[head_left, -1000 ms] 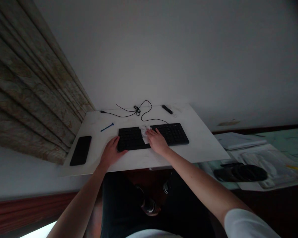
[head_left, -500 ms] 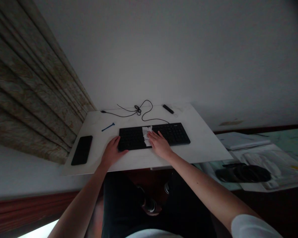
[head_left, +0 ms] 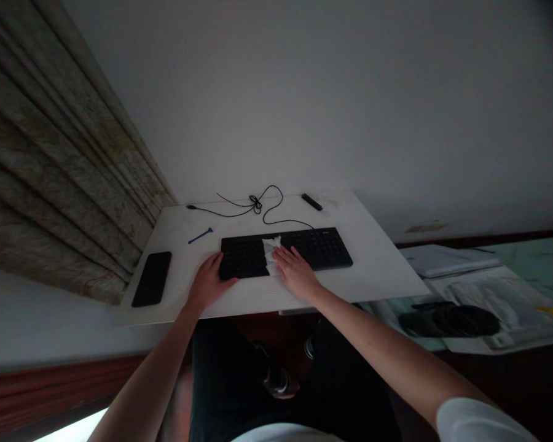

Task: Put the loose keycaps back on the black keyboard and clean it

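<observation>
A black keyboard [head_left: 244, 253] lies across the white desk. My left hand [head_left: 208, 281] grips its left end, thumb along the front edge and fingers at the side. Across the middle of the keys lies a crumpled white tissue [head_left: 271, 245]. My right hand [head_left: 297, 271] holds it down against the keys with outstretched fingers, partly covering it. From the keyboard's back edge a black cable [head_left: 286, 221] runs out, bundled at the middle, to a plug near the desk's back left.
A dark smartphone [head_left: 152, 279] lies at the desk's left. Behind it is a small blue brush-like tool [head_left: 200, 236]. A small black stick-shaped object [head_left: 312, 202] rests at the back right. Curtains [head_left: 74, 153] hang to the left; papers [head_left: 451, 261] and a black item [head_left: 449, 320] lie on a right-hand surface.
My right hand and the tissue have shifted very slightly left over the keys. My left hand keeps its place at the keyboard's end.
</observation>
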`<state>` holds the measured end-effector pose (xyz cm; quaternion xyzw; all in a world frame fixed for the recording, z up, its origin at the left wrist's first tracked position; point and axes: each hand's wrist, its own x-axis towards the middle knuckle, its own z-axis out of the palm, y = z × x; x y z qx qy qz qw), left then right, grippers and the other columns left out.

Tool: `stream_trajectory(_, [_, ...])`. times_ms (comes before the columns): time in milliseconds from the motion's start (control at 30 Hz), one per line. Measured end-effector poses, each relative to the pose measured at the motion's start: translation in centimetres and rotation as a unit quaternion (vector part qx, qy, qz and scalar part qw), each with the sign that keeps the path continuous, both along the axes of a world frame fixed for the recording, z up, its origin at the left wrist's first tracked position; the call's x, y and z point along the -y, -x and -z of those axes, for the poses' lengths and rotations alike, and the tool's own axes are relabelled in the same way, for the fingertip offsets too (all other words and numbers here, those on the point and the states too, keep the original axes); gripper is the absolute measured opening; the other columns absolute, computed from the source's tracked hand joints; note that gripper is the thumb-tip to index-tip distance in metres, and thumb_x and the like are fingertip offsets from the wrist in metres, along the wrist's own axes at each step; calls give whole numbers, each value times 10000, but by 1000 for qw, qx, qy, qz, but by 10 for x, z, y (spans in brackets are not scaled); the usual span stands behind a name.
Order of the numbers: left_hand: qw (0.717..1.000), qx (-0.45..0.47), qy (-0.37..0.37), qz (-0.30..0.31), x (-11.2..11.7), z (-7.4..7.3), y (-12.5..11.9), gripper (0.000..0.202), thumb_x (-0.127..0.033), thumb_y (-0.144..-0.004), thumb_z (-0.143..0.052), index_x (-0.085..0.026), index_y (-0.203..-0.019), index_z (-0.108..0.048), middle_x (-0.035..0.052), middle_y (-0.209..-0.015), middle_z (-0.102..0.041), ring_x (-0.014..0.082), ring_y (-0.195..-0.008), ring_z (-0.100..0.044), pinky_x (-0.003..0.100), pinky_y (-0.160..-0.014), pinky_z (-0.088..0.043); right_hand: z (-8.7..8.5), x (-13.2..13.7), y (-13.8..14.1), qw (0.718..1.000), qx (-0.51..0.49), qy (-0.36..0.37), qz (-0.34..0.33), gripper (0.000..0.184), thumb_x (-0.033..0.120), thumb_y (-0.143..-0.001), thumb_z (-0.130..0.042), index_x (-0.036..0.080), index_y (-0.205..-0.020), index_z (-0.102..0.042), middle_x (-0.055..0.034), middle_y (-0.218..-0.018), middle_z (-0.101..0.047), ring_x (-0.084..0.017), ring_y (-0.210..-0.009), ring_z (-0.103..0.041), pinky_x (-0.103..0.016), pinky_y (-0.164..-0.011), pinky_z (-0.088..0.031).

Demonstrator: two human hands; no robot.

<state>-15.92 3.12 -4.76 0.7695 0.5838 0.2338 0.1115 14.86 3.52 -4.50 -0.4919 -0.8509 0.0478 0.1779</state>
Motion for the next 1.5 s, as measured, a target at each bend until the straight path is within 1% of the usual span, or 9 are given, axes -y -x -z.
stream_trajectory(167, [1000,-1,7,-1,0,-2,0,803,-565,-817,-681,-211,-1489,-424,136,-1537,-461,328,-1396,-470,487,-1191,-374,-9,-22,9,998,1,4,65,471,182,-1002,-383,115,-1447,-522,-176,-1505,-520,-293,-1468,-386,-562,-1222,-249])
stream_trajectory(333, [1000,4,8,1,0,-2,0,801,-567,-816,-681,-198,-1481,-433,148,-1533,-462,330,-1398,-466,487,-1186,-381,-6,-15,39,1000,3,5,-6,482,171,-1004,-362,142,-1464,-503,-152,-1508,-523,-269,-1477,-372,-540,-1235,-223])
stream_trajectory(600, [1000,3,4,-3,0,0,0,804,-535,-809,-702,-222,-1495,-420,130,-1532,-468,325,-1401,-464,489,-1187,-381,-4,2,-4,999,22,-5,22,469,198,-1017,-355,137,-1452,-516,-156,-1502,-528,-270,-1466,-392,-550,-1235,-215])
stream_trajectory(767, [1000,-8,-1,3,-2,0,0,804,-539,-810,-698,-198,-1487,-431,143,-1522,-480,328,-1388,-480,487,-1178,-394,-13,-22,15,998,17,1,63,460,163,-1000,-380,116,-1427,-543,-169,-1484,-544,-290,-1465,-391,-551,-1223,-236])
stream_trajectory(933, [1000,-11,-16,9,-2,1,1,801,-535,-814,-691,-209,-1495,-424,142,-1520,-482,332,-1373,-496,496,-1155,-420,-8,-12,37,1000,15,-6,-9,482,172,-1006,-368,142,-1466,-509,-143,-1501,-532,-266,-1461,-400,-518,-1229,-242])
stream_trajectory(1033, [999,-26,-23,8,-1,2,2,801,-558,-829,-663,-189,-1497,-417,160,-1520,-480,340,-1371,-496,498,-1138,-435,0,5,24,999,17,-13,-48,494,191,-1012,-365,178,-1492,-480,-110,-1510,-530,-242,-1472,-384,-508,-1238,-222])
stream_trajectory(1167, [994,-73,-78,38,3,-2,-1,768,-520,-869,-619,-167,-1512,-391,179,-1524,-478,357,-1379,-487,575,-1187,-344,0,3,-2,1000,6,-2,27,479,211,-1017,-370,160,-1473,-506,-137,-1504,-531,-261,-1463,-396,-530,-1233,-214])
stream_trajectory(1333, [981,-98,-129,107,7,-10,-40,621,-433,-922,-560,-175,-1476,-450,170,-1481,-530,324,-1352,-522,576,-1205,-316,-14,-22,7,993,14,17,115,482,152,-990,-380,113,-1449,-523,-183,-1511,-511,-300,-1465,-386,-556,-1216,-215])
stream_trajectory(1500, [984,-73,-139,86,8,-6,-96,446,-315,-969,-485,-151,-1377,-555,160,-1397,-605,289,-1330,-543,535,-1190,-361,-13,-4,19,999,19,11,45,491,135,-984,-366,115,-1449,-521,-156,-1529,-498,-282,-1475,-370,-531,-1227,-204])
